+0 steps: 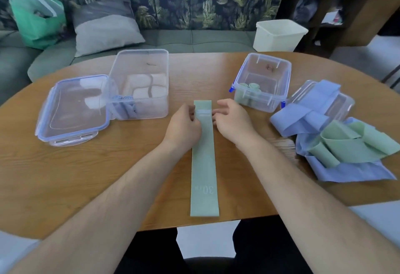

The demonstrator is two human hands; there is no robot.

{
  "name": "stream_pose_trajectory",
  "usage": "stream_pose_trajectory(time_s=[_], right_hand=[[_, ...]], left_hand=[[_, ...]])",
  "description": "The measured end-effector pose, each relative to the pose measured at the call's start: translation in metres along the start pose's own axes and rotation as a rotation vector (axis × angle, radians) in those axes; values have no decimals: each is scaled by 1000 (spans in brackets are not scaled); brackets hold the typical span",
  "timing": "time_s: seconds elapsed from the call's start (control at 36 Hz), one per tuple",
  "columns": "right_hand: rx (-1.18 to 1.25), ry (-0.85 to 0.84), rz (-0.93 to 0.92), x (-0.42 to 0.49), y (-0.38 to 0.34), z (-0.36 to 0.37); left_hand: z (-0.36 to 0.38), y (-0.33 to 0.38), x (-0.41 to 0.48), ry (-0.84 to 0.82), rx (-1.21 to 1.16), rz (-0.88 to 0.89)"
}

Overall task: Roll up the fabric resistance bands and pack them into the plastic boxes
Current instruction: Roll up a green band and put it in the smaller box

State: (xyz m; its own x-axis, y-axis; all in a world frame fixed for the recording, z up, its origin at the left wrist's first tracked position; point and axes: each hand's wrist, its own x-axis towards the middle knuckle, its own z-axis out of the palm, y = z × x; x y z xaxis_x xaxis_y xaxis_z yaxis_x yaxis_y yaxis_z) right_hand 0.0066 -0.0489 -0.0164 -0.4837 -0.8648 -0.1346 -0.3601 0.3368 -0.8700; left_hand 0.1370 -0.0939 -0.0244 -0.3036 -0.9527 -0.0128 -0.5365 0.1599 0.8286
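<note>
Loose lid (pixel 73 109): flat at the table's left, touching the large box.
Large box (pixel 140 74): open; a rolled blue band (pixel 124 102) sits in its near-left corner.
Left hand (pixel 184 126): fingers curled onto the green band's left edge near its far end, pinching it.
Green band (pixel 204 159): flat on the table (pixel 108 176), running from the near edge toward the boxes, not yet rolled.
Right hand (pixel 231 120): fingertips at the band's right edge, thumb lifted apart; pinching or merely touching, I cannot tell.
Small box (pixel 262 100): open, green rolls (pixel 252 85) inside, just beyond the right hand.
Band pile (pixel 337 141): loose blue and green bands at the right, draped over a second lid (pixel 344 100).
Risk: a crooked first fold would likely make the roll cone out; a slack roll may spring open when let go.
Edges: the band's near end lies just at the table's rim, so a tug toward the person could drop it off.
Room: bare wood between the two boxes; the right forearm passes near the pile and could drag it.
</note>
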Motion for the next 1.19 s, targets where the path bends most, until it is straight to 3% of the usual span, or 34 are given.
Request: stream_pose_trajectory(time_s=[0.14,0.25,0.39,0.5,0.64,0.75,1.11,1.19], right_hand=[[-22,54,-11,-6,0,2],[1,3,-37,-11,4,5],[-1,117,-56,-23,13,5],[-7,42,-77,-31,15,8],[2,90,-82,-43,18,6],[-2,-9,-112,-54,19,4],[33,57,-73,-69,18,4],[0,3,-80,-76,18,5]], left_hand=[[-2,-5,-2,41,-22,5],[-4,-9,-5,-2,-6,40],[-5,-14,-16,20,-22,56],[-4,-15,-27,-1,-35,65],[-9,-17,-35,31,-40,63],[-11,-19,-42,-43,-28,61],[-15,-14,-57,-15,-50,-21],[-17,-14,-62,-39,-45,-32]])
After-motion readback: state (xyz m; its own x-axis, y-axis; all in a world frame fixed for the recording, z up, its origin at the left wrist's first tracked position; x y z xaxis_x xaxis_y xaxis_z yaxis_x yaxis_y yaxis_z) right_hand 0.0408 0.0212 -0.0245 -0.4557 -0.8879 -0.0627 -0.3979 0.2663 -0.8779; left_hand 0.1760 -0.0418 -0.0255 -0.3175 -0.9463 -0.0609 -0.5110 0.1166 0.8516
